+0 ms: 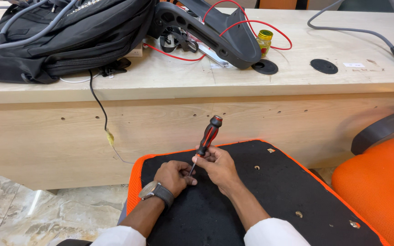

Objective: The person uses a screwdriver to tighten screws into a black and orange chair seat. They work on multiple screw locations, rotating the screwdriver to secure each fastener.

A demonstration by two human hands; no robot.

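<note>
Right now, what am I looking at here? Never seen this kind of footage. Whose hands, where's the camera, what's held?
This is a single picture from a camera worn on a person's head, looking down at their own two bare hands; no machine is involved. The right hand holds a red and black screwdriver, tip pointing down. The left hand, with a wristwatch, is closed beside the tip. Both rest on an upturned chair seat, black underneath with an orange edge and several screw holes. Behind is a wooden desk carrying a black backpack, a dark chair armrest part, red wire and a small yellow-lidded jar.
</note>
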